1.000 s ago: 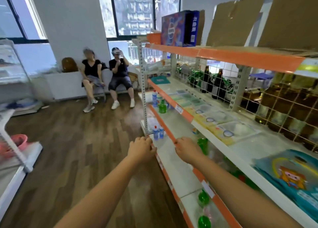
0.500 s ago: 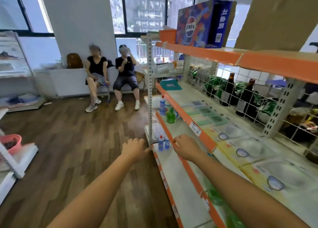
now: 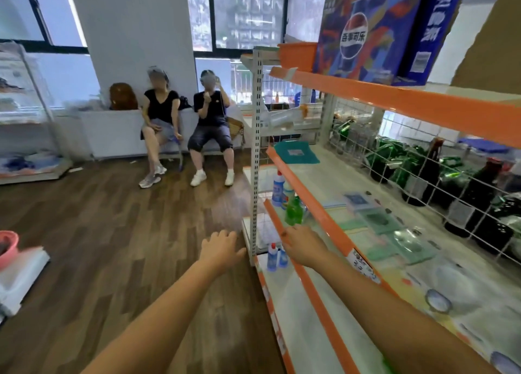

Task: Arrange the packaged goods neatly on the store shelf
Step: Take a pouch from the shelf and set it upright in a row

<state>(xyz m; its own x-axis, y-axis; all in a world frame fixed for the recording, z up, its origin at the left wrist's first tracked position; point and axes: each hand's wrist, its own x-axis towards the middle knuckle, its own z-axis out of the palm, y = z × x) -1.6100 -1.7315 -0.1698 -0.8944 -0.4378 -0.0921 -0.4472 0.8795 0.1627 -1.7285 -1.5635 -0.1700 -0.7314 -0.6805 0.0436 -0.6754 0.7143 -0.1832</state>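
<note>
your left hand (image 3: 221, 248) hangs over the wood floor (image 3: 112, 232), fingers loosely together, holding nothing. your right hand (image 3: 303, 246) reaches at the orange shelf edge (image 3: 324, 221); whether its fingers touch it you cannot tell. flat packaged goods (image 3: 394, 232) lie in a row on the middle shelf, against the wire mesh (image 3: 423, 170) with dark bottles (image 3: 479, 193) behind. two small blue-capped bottles (image 3: 275, 256) stand just left of your right hand, a green bottle (image 3: 294, 211) beyond. up top sits a pepsi carton (image 3: 366, 32) reading 百事可乐. two people (image 3: 186, 125) sit by the window.
</note>
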